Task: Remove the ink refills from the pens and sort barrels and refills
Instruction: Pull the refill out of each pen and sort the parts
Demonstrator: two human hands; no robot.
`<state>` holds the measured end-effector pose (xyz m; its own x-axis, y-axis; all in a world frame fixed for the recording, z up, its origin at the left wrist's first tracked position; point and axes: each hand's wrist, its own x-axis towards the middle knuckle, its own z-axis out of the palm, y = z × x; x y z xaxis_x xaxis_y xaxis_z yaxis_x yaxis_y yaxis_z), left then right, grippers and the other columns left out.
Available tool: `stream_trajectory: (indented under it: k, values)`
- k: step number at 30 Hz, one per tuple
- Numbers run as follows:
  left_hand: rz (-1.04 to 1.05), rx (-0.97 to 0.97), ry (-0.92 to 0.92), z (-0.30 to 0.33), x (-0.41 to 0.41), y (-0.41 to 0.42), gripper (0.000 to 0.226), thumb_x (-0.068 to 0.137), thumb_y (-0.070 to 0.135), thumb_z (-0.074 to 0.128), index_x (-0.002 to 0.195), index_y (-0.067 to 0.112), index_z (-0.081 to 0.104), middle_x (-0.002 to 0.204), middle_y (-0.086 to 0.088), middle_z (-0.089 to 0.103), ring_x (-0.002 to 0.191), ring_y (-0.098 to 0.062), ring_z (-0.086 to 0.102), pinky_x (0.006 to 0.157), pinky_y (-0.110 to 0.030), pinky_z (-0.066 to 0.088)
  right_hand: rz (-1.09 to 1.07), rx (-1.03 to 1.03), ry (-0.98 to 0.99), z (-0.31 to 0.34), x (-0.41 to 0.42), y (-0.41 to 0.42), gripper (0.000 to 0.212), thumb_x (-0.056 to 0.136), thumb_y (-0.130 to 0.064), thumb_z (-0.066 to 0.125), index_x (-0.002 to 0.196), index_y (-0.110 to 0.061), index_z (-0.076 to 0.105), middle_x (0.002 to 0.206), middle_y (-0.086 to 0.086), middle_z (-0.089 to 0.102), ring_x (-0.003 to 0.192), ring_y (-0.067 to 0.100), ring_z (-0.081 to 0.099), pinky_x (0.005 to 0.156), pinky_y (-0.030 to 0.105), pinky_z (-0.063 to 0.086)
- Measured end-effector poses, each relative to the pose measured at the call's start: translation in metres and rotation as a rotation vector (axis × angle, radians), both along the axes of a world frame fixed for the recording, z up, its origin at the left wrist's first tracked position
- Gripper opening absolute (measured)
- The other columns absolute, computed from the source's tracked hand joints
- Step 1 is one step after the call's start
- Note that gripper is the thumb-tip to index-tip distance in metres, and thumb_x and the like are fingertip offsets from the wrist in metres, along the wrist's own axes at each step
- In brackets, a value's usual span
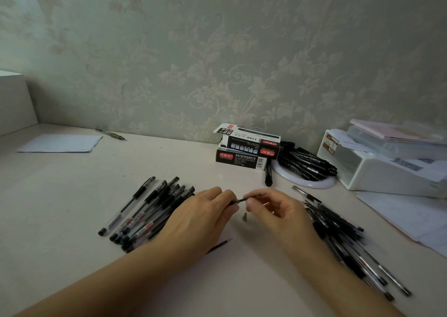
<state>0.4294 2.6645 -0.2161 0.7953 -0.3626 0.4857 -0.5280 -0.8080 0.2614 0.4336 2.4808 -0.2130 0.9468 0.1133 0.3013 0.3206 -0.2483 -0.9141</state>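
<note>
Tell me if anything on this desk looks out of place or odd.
Two small strays: a metal pen tip sits on the desk below the hands, and one refill lies alone by the left forearm, apart from both piles. One black marker has also slipped off the white ring.

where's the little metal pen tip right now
In the head view the small metal tip stands on the desk near centre, just below the gap between the left hand and right hand.
</note>
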Motion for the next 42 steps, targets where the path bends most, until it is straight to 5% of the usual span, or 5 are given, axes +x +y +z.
stream_trajectory:
  k: [6, 12, 14, 21, 42]
  values:
    - [0.012, -0.014, 0.005, 0.0, 0.0, 0.001, 0.034, 0.099, 0.046, 0.025, 0.106, 0.027, 0.052, 0.091, 0.008, 0.052, 0.078, -0.012, 0.05, 0.066, -0.036, 0.045, -0.112, -0.472, -0.215, -0.009, 0.004, -0.004, 0.024, 0.078, -0.032, 0.079, 0.101, -0.034, 0.071, 0.084, -0.013, 0.059, 0.071, 0.001, 0.052, 0.064, 0.013, 0.04]
    - [0.013, -0.007, 0.018, 0.001, -0.001, 0.0, 0.033, 0.099, 0.044, 0.026, 0.106, 0.025, 0.052, 0.092, 0.007, 0.053, 0.08, -0.014, 0.05, 0.069, -0.036, 0.044, -0.099, -0.578, -0.2, -0.013, 0.007, -0.004, 0.002, 0.083, -0.03, 0.074, 0.085, -0.03, 0.074, 0.081, -0.012, 0.058, 0.071, 0.004, 0.053, 0.063, 0.013, 0.038]
    - [0.015, -0.007, 0.019, 0.001, -0.001, 0.0, 0.033, 0.099, 0.044, 0.027, 0.106, 0.025, 0.053, 0.093, 0.007, 0.052, 0.081, -0.014, 0.05, 0.07, -0.036, 0.044, -0.114, -0.524, -0.201, -0.013, 0.008, -0.004, 0.005, 0.084, -0.024, 0.074, 0.082, -0.028, 0.074, 0.079, -0.011, 0.063, 0.071, 0.006, 0.055, 0.064, 0.011, 0.04]
    - [0.013, -0.021, 0.005, -0.002, 0.001, 0.001, 0.035, 0.098, 0.048, 0.024, 0.103, 0.028, 0.052, 0.087, 0.009, 0.05, 0.075, -0.009, 0.048, 0.065, -0.033, 0.044, -0.058, 0.158, 0.014, -0.002, 0.005, -0.005, 0.011, 0.088, -0.009, 0.069, 0.091, -0.019, 0.072, 0.082, 0.001, 0.075, 0.082, 0.011, 0.072, 0.074, 0.014, 0.053]
    - [-0.028, 0.007, -0.029, -0.002, 0.001, 0.002, 0.03, 0.1, 0.045, 0.03, 0.107, 0.03, 0.056, 0.083, 0.009, 0.048, 0.072, -0.01, 0.046, 0.062, -0.027, 0.038, 0.07, 0.095, -0.04, -0.006, 0.003, -0.001, 0.017, 0.085, -0.006, 0.072, 0.09, -0.023, 0.074, 0.087, -0.001, 0.075, 0.085, 0.011, 0.071, 0.077, 0.015, 0.053]
